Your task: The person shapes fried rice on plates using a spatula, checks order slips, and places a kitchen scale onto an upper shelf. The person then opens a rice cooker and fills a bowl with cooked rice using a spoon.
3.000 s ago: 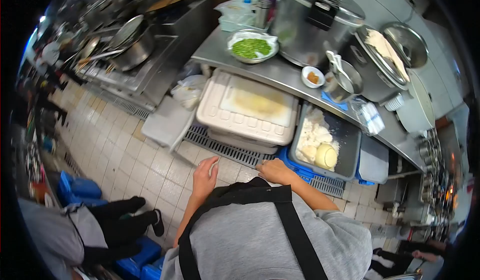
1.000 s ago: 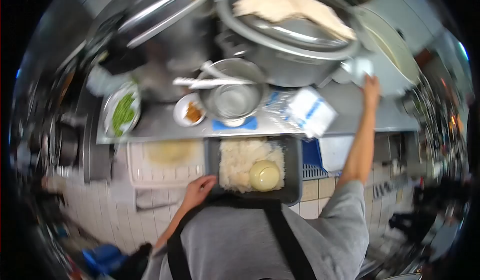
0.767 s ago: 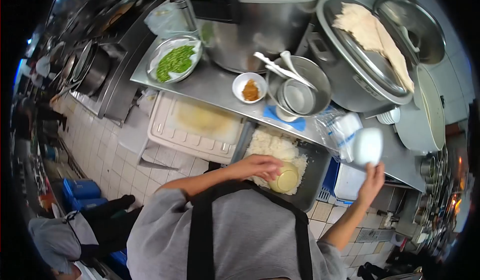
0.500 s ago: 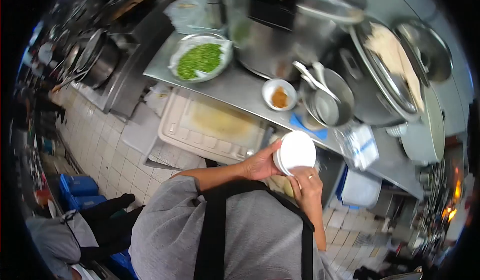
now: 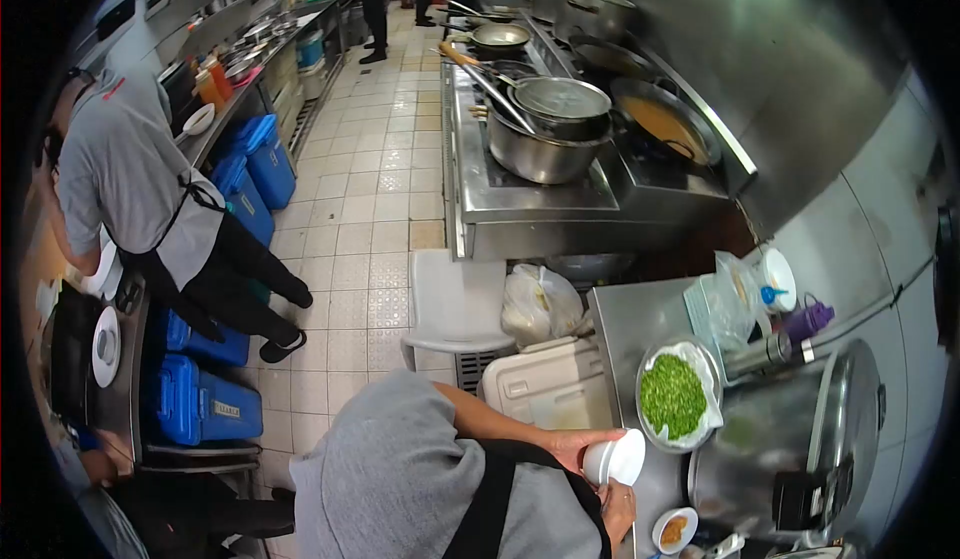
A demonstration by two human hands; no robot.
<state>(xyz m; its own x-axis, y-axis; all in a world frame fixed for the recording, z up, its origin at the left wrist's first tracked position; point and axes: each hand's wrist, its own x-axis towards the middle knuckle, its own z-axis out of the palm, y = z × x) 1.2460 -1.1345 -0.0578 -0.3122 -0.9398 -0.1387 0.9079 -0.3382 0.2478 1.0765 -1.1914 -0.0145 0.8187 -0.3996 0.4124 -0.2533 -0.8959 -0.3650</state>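
A small white round tub is held between my two hands, its flat white end tilted to the right. My left hand is wrapped round its upper side. At its lower edge my right hand is closed, fingers against the rim; part of them is hidden. To the right, a bowl of chopped green vegetables lined with white paper stands on the steel counter. Nearer me on that counter is a small white bowl with an orange-brown powder or paste.
A large steel pot stands right of the bowls. Ahead are a stove with pans, a white stool and a plastic bag. A co-worker stands at the left counter beside blue bins.
My view has swung left and up, bringing the aisle, stove and co-workers into sight. The tub stays in both hands; the counter items now appear lower and farther right.
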